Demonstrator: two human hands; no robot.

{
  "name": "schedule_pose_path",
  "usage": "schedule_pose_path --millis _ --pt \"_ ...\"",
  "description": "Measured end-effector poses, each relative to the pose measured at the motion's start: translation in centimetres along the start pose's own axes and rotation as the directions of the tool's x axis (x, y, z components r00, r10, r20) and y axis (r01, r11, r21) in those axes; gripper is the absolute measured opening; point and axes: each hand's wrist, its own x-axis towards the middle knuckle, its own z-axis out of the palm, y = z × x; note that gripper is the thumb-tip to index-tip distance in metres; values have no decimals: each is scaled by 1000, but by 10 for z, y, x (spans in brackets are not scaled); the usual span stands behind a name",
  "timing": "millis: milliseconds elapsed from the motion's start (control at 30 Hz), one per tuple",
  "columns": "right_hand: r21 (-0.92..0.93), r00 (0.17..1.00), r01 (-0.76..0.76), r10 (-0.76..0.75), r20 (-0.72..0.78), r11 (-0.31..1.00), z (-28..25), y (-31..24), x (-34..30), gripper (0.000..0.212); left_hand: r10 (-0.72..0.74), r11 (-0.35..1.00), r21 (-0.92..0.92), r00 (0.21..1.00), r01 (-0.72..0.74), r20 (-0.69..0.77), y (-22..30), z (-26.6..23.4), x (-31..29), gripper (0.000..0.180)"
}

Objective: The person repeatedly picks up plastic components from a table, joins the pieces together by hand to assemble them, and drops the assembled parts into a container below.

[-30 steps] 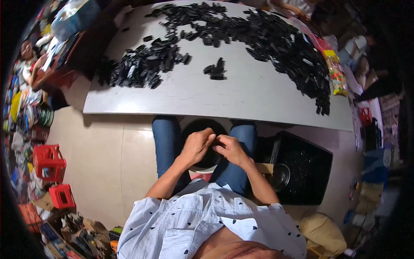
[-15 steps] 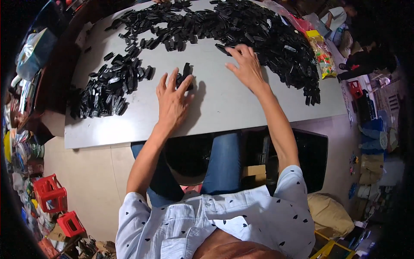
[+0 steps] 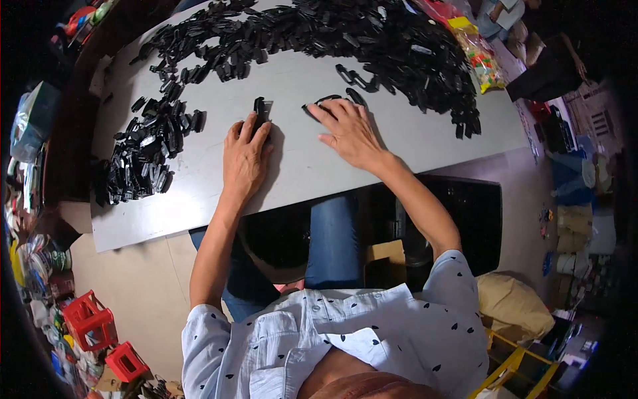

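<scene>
Many small, long black plastic pieces lie in heaps on a pale grey table (image 3: 300,159). My left hand (image 3: 244,159) rests over a small group of black pieces (image 3: 260,106), its fingers bent round them; one end sticks out past the fingertips. To its right, my right hand (image 3: 350,136) lies palm down with fingers stretched over a few loose black pieces (image 3: 355,97), partly hidden beneath it. Beyond the right hand is the large heap (image 3: 399,56). A smaller heap (image 3: 143,149) lies to the left of my left hand.
A yellow-topped clear bag of colourful items (image 3: 480,56) sits at the table's right edge. Red plastic stools (image 3: 90,321) stand on the floor at left. A cardboard box (image 3: 385,259) is under the table. Another person's arm (image 3: 573,56) shows at far right.
My right hand has come away from the large heap, nearer to me and leftward, with loose black pieces under its fingers. The left hand stays over its group. The whole view has tilted slightly.
</scene>
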Motion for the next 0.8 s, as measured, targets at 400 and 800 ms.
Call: schedule_pose_path --millis 400,800 --pt "-89 955 -172 144 -258 981 -2 105 18 39 20 999 51 999 -18 -27 6 3 2 46" --pt "-28 952 -156 142 -269 987 -9 75 10 35 27 998 -50 999 -25 45 1 0 0 52"
